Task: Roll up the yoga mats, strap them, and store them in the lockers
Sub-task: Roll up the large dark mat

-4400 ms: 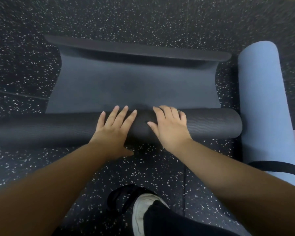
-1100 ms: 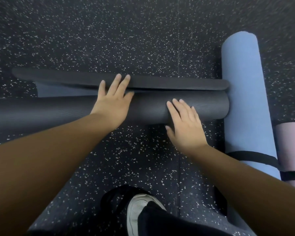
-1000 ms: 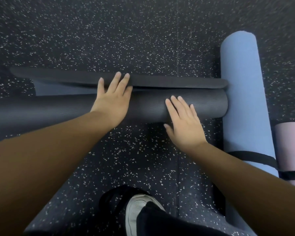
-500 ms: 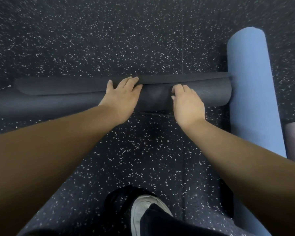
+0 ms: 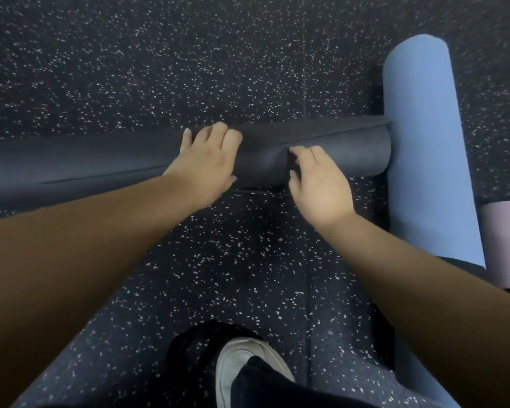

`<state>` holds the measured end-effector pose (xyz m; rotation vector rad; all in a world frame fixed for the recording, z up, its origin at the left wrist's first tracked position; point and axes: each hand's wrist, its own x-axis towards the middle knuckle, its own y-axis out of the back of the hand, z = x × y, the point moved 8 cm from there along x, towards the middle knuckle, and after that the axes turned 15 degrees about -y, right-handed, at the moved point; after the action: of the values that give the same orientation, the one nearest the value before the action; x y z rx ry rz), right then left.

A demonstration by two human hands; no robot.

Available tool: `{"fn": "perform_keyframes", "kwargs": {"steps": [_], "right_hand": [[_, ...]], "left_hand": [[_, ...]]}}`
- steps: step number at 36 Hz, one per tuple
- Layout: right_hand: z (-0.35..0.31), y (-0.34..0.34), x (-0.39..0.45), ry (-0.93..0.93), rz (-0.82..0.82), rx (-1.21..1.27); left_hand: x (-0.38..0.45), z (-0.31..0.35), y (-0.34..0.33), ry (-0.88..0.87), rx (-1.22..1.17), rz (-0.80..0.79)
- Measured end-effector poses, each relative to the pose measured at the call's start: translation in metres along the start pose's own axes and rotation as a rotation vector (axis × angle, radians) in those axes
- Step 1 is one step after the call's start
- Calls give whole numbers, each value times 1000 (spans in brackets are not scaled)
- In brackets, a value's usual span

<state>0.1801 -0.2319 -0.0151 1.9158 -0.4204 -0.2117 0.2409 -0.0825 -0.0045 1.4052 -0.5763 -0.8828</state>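
Observation:
The black yoga mat (image 5: 336,151) lies fully rolled across the speckled floor, its loose edge showing as a seam along the top. The roll's right end butts against a rolled blue mat (image 5: 424,142). My left hand (image 5: 206,166) lies on top of the roll near its middle, fingers bent over the far side. My right hand (image 5: 315,189) holds the near side a little to the right, with its curled fingertips digging into the mat at the seam. The roll's left end runs out of view.
The blue mat lies lengthwise at the right with a dark strap (image 5: 460,263) around its near end. A rolled pink mat (image 5: 507,240) lies beside it at the frame's right edge. My white shoe (image 5: 245,366) is on the floor below my arms.
The last flat stretch of the black mat has been rolled in and the curled far edge now lies on the roll. Both hands moved forward and their fingers bent onto it.

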Motion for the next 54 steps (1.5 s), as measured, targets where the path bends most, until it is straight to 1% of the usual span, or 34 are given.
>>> {"fn": "perform_keyframes", "kwargs": {"steps": [3, 6, 8, 10, 12, 14, 17, 23, 25, 30, 34, 38, 42, 46, 50, 52, 54], "right_hand": [[8, 1, -1, -23, 30, 46], [12, -3, -7, 17, 31, 51], [18, -2, -7, -24, 55, 66], [24, 0, -6, -55, 91, 77], [25, 1, -7, -48, 113, 70], [24, 1, -9, -32, 113, 51], [21, -2, -12, -15, 124, 17], [20, -2, -25, -45, 150, 55], [15, 4, -29, -23, 166, 54], [-17, 57, -14, 96, 266, 92], [-68, 120, 4, 206, 400, 163], [-136, 184, 3, 338, 515, 150], [-201, 245, -20, 413, 660, 54], [-252, 303, -55, 466, 757, 51], [-291, 352, -89, 479, 747, 112], [-308, 371, -103, 450, 687, 131], [-323, 388, -114, 426, 572, 188]], "left_hand": [[12, 6, -2, -13, 85, -20], [24, 9, -4, -2, 161, -90], [29, 10, -4, 11, 167, -92], [36, 16, -8, -16, 160, -100], [43, 23, -18, -55, 196, -162], [47, 24, -25, -56, 238, -210], [50, 22, -24, -47, 244, -194], [47, 25, -18, -47, 182, -87], [41, 23, -12, -47, 158, -36], [24, 5, 45, 9, 53, 123], [-3, -21, 113, 95, -38, 282], [-49, -38, 179, 167, -142, 444], [-109, -46, 228, 202, -247, 589], [-176, -47, 269, 251, -336, 716], [-233, -36, 293, 276, -447, 848], [-256, -28, 299, 295, -498, 898], [-277, -20, 302, 311, -564, 948]]}}
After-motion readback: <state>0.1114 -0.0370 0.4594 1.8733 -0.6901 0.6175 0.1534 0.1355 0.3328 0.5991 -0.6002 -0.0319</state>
